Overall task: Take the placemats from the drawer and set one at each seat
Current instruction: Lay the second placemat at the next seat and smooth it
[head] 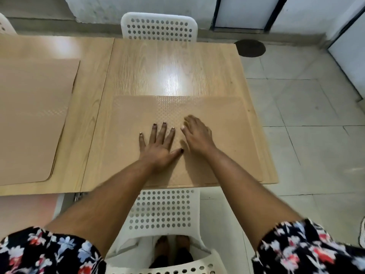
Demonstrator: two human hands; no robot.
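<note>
A tan textured placemat (227, 125) lies flat on the near half of the right wooden table (167, 62), in front of the near white chair (164, 210). My left hand (158, 147) rests flat on the mat with fingers spread. Just right of it, my right hand (197, 135) hovers or presses on the same mat, fingers apart and slightly blurred. A stack of tan placemats (31, 119) lies on the left table (83, 135), its edges fanned at the right side.
A second white perforated chair (160, 26) stands at the far side of the right table. Part of another white chair (5, 24) shows at far left. A dark round floor cover (249, 48) lies beyond the table's right corner on the tiled floor.
</note>
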